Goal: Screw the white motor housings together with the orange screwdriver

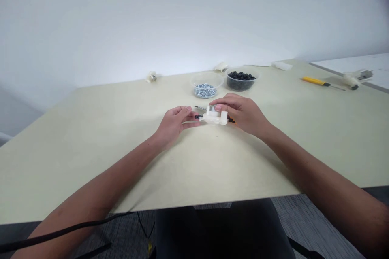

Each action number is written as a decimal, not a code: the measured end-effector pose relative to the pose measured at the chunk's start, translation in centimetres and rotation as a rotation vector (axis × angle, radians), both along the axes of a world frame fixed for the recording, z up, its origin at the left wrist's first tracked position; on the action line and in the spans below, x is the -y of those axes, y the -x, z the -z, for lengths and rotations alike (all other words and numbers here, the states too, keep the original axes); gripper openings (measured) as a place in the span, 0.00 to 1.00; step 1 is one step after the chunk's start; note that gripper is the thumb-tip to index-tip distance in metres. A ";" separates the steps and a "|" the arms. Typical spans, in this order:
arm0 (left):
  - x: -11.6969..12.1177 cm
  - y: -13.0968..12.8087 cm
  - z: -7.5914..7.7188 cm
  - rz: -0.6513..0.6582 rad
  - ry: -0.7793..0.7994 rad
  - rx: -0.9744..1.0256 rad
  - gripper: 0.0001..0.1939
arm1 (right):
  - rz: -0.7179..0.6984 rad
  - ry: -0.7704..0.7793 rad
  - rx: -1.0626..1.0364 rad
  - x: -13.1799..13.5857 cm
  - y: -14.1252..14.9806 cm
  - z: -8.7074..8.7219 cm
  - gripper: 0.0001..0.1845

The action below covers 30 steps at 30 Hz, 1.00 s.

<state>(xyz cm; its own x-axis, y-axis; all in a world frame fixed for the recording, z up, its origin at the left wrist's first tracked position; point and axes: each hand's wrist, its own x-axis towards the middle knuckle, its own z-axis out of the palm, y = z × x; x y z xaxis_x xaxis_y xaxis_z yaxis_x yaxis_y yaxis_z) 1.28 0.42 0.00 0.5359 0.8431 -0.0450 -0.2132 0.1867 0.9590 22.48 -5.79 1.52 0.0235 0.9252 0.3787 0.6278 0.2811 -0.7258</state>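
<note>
A white plastic assembly with a silvery metal cylinder on top is between my hands, low over the table. My right hand closes around its right side, with thumb and fingers at the metal cylinder. My left hand pinches a small black piece at the assembly's left end. Behind the assembly a screwdriver shaft sticks out to the left. A bit of orange and black shows under my right palm, perhaps its handle; whether the hand grips it I cannot tell.
A clear tub of silvery screws and another tub of black pieces stand behind my hands. Similar white parts lie along the wall. To the right are a yellow-handled screwdriver and a white assembly. A black cable crosses my left forearm.
</note>
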 end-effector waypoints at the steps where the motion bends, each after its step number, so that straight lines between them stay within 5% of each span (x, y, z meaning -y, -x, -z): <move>1: -0.1 0.0 0.0 -0.008 -0.006 -0.016 0.11 | 0.001 0.001 0.006 0.0 0.0 0.0 0.13; 30: -0.3 0.3 0.6 -0.013 0.001 -0.060 0.11 | 0.000 0.000 0.021 0.1 0.1 -0.2 0.14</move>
